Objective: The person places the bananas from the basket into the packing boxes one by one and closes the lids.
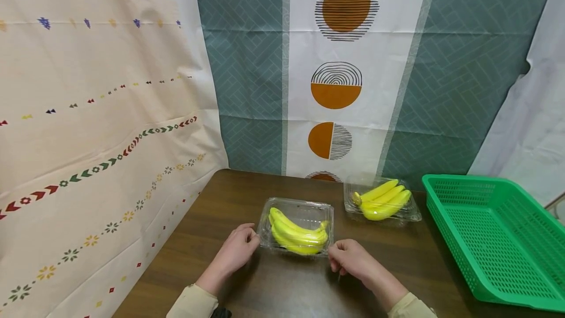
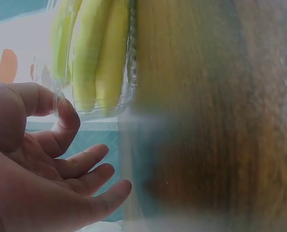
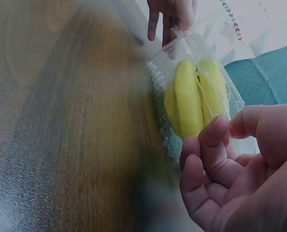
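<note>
A clear plastic clamshell container (image 1: 316, 210) with a bunch of yellow bananas (image 1: 293, 232) inside sits on the brown table in front of me. At its left front side, my left hand (image 1: 240, 247) pinches the rim between thumb and index finger, the other fingers spread loosely below in the left wrist view. The right hand (image 1: 355, 261) is at the right front corner. In the right wrist view its thumb and index finger (image 3: 215, 131) pinch the container's edge, and the remaining fingers curl beside the bananas.
Behind and to the right stands a second clear container (image 1: 412, 212) with bananas (image 1: 383, 200) in it. A green plastic basket (image 1: 448, 254) takes up the table's right side. Patterned cloths (image 1: 247, 87) hang behind the table and along its left side.
</note>
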The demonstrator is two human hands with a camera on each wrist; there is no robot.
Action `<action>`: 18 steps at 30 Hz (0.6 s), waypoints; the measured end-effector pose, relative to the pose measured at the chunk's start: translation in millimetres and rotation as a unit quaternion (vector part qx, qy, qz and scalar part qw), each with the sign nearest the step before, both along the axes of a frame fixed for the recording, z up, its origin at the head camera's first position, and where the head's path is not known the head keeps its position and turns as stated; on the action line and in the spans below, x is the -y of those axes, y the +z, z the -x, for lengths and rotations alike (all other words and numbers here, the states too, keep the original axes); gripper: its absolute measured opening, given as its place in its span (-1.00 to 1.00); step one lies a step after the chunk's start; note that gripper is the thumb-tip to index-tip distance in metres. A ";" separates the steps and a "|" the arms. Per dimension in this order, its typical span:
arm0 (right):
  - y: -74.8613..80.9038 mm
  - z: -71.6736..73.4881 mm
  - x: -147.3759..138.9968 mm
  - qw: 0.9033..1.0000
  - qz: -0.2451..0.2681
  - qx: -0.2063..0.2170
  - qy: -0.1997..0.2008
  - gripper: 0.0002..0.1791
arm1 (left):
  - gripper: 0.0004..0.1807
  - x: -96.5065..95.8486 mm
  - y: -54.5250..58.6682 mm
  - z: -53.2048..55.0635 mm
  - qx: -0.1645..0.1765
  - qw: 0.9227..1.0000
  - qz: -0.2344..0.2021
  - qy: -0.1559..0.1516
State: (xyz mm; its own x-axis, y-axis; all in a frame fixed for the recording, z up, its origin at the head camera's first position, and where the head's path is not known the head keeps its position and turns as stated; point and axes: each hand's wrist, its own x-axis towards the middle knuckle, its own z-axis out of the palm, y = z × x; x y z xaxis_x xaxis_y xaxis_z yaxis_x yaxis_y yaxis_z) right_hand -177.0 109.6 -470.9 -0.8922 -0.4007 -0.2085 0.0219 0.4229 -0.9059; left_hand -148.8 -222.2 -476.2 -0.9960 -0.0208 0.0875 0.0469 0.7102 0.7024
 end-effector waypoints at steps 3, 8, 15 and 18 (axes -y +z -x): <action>0.6 -0.6 -0.2 1.000 -0.009 -0.008 -0.002 -0.78 | -0.63 -0.7 -1.4 1.0 -0.006 1.000 0.006 0.007; 3.5 -2.8 0.1 0.990 -0.114 -0.081 -0.026 -0.71 | -0.82 -3.1 -2.3 -0.1 -0.021 0.999 0.015 0.019; 5.9 -8.4 -0.8 0.943 -0.257 -0.200 -0.072 -0.66 | -0.53 -9.0 -3.1 -2.0 -0.044 0.999 0.019 0.025; 6.1 -14.5 0.0 0.927 -0.276 -0.239 -0.082 -0.44 | -0.47 -13.9 -1.8 -6.3 -0.072 0.996 0.042 0.010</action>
State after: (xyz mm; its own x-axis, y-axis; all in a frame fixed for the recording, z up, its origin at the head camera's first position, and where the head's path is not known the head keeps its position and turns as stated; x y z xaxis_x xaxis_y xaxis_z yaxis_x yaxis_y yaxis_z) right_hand -162.5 109.6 -464.8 -0.9750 -0.2009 0.0946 -0.2216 0.8517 -0.4748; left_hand -142.5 -208.3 -478.0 -0.9723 -0.0262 0.2323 0.1291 0.7684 0.6269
